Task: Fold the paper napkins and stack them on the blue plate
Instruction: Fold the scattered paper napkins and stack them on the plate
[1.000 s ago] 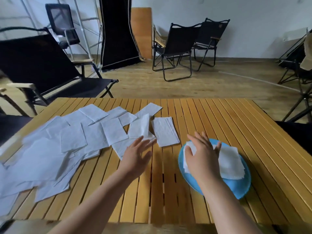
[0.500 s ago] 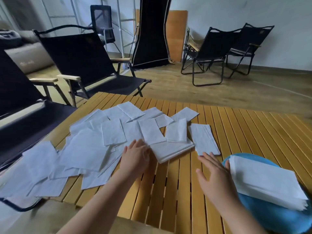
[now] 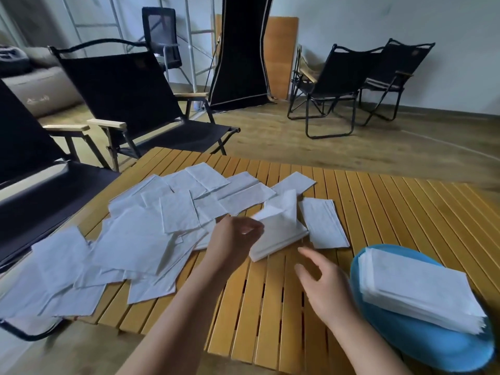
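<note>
L hand pinching napkin off pile | R hand open, holds 0 | plate to my R, nearer R hand

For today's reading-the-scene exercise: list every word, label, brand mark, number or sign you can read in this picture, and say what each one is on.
No text can be read here.
Grey bag at far left: a pale logo and lettering, too blurred to read.
Back of the black folding chair: a small patch, too small to read.
Far chair by the wall: a small patch, also unreadable.
Napkins, blue plate and table: no print visible.
</note>
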{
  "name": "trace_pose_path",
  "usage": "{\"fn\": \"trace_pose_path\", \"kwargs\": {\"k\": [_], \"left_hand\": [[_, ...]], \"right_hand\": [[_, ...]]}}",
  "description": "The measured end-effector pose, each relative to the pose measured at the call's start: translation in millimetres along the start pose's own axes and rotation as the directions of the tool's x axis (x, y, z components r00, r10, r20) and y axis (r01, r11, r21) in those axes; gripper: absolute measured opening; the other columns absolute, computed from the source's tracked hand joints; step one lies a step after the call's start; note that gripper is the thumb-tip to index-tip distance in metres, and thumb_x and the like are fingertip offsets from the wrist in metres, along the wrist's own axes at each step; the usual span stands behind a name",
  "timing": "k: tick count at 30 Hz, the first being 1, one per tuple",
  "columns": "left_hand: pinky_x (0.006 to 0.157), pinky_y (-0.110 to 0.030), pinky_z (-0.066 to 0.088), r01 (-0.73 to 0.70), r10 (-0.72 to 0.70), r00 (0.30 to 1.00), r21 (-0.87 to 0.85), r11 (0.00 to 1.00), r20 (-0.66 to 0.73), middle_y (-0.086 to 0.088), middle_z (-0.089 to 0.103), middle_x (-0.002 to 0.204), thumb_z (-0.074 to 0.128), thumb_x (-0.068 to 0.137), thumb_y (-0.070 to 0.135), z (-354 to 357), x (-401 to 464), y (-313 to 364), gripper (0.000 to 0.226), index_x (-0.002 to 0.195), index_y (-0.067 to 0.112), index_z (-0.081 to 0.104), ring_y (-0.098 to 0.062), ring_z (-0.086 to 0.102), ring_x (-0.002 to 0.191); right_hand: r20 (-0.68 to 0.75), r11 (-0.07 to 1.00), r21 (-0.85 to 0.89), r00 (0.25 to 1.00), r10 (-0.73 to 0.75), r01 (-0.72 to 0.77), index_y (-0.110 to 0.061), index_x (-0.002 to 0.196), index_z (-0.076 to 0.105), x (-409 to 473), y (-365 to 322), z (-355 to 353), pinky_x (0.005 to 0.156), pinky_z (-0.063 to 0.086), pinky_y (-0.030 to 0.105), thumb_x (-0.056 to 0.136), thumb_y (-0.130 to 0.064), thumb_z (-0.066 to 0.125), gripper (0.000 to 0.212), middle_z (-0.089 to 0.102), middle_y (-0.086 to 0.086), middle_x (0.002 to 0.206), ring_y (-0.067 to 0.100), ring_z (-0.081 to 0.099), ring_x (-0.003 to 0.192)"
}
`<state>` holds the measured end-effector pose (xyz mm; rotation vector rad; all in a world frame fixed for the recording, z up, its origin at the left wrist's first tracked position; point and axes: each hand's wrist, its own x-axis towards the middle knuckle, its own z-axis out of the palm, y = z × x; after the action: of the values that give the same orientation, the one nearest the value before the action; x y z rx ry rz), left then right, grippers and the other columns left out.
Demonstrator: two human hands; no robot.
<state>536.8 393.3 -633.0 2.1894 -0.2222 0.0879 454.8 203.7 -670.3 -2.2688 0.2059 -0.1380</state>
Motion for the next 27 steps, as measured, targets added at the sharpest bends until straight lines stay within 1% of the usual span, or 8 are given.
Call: {"fn": "trace_pose_path", "kwargs": {"k": [3, 6, 10, 14, 20, 22, 25, 27], "left_hand": [[0.079, -0.017, 0.054, -0.005, 0.009, 1.000, -0.201, 0.980, 0.018, 0.014, 0.076, 0.098, 0.072, 0.091, 0.023, -1.8, -8.6, 29.9, 0.014, 0.102, 0.022, 0.081, 0.006, 0.067, 0.088], [0.066, -0.016, 0.051, 0.092, -0.076, 0.996, -0.454, 0.886, 0.054, 0.014, 0.076, 0.088, 0.073, 0.090, 0.024, 5.1, -22.1, 48.3, 0.009, 0.092, 0.027, 0.082, 0.003, 0.066, 0.077], [0.075, -0.035, 0.053, 0.199, -0.171, 0.979, -0.660, 0.725, 0.107, 0.000, 0.076, 0.093, 0.071, 0.091, 0.018, 11.4, -28.0, 45.6, 0.009, 0.093, 0.019, 0.080, -0.024, 0.068, 0.089], [0.081, -0.039, 0.045, 0.237, -0.231, 0.967, -0.712, 0.662, 0.107, -0.005, 0.075, 0.099, 0.072, 0.090, 0.015, 10.3, -24.7, 31.4, 0.010, 0.095, 0.018, 0.080, -0.028, 0.063, 0.098], [0.072, -0.034, 0.050, 0.237, -0.291, 0.954, -0.762, 0.602, 0.066, -0.006, 0.071, 0.111, 0.073, 0.087, 0.012, 5.9, -23.9, 18.8, 0.017, 0.101, 0.021, 0.079, -0.027, 0.060, 0.096], [0.071, -0.032, 0.052, 0.228, -0.277, 0.959, -0.756, 0.613, 0.065, -0.004, 0.070, 0.114, 0.074, 0.086, 0.016, 5.7, -25.6, 15.2, 0.020, 0.104, 0.024, 0.079, -0.026, 0.060, 0.097], [0.076, -0.035, 0.056, 0.209, -0.260, 0.964, -0.750, 0.628, 0.052, 0.001, 0.071, 0.114, 0.075, 0.085, 0.016, 6.0, -27.5, 11.1, 0.023, 0.106, 0.026, 0.078, -0.026, 0.063, 0.102], [0.082, -0.039, 0.057, 0.204, -0.259, 0.965, -0.752, 0.627, 0.047, 0.001, 0.071, 0.114, 0.075, 0.085, 0.016, 7.2, -28.2, 9.9, 0.024, 0.106, 0.025, 0.079, -0.028, 0.064, 0.104]], "right_hand": [[0.067, 0.961, 0.256, 0.994, 0.091, -0.105, -0.032, 0.143, 0.050, 2.1, -4.2, -4.3, 0.110, 0.039, 0.035, 0.087, -0.059, 0.056, 0.063, 0.052, -0.011, 0.147, 0.013, 0.046, 0.137], [0.103, 0.813, 0.538, 0.974, 0.200, -0.224, -0.044, 0.131, 0.059, 6.3, 1.7, -8.0, 0.113, 0.040, 0.042, 0.072, -0.082, 0.062, 0.070, 0.059, -0.010, 0.140, 0.014, 0.053, 0.131], [0.168, 0.636, 0.708, 0.948, 0.271, -0.307, -0.037, 0.126, 0.061, 9.6, 14.0, -19.4, 0.089, 0.052, 0.034, 0.091, -0.051, 0.063, 0.038, 0.064, 0.003, 0.120, 0.022, 0.061, 0.113], [0.241, 0.543, 0.766, 0.937, 0.254, -0.344, -0.033, 0.129, 0.057, 11.9, 21.1, -30.4, 0.078, 0.055, 0.037, 0.082, -0.047, 0.069, 0.051, 0.072, 0.010, 0.111, 0.026, 0.070, 0.101], [0.225, 0.648, 0.719, 0.966, 0.128, -0.253, -0.039, 0.128, 0.061, 17.0, 20.8, -43.7, 0.077, 0.057, 0.035, 0.064, -0.053, 0.086, 0.070, 0.073, 0.006, 0.114, 0.027, 0.070, 0.105], [0.211, 0.740, 0.649, 0.976, 0.048, -0.177, -0.033, 0.123, 0.065, 15.9, 20.2, -45.6, 0.079, 0.057, 0.030, 0.073, -0.043, 0.087, 0.055, 0.075, -0.001, 0.105, 0.019, 0.071, 0.100], [0.105, 0.828, 0.558, 0.994, -0.005, -0.055, -0.025, 0.096, 0.077, 14.2, 20.0, -45.5, 0.082, 0.057, 0.029, 0.081, -0.019, 0.081, 0.016, 0.076, -0.002, 0.090, 0.018, 0.070, 0.090], [0.100, 0.872, 0.489, 0.995, -0.023, -0.029, -0.027, 0.090, 0.078, 12.3, 21.4, -45.5, 0.083, 0.057, 0.029, 0.081, -0.020, 0.082, 0.012, 0.075, -0.004, 0.089, 0.015, 0.069, 0.090]]}}
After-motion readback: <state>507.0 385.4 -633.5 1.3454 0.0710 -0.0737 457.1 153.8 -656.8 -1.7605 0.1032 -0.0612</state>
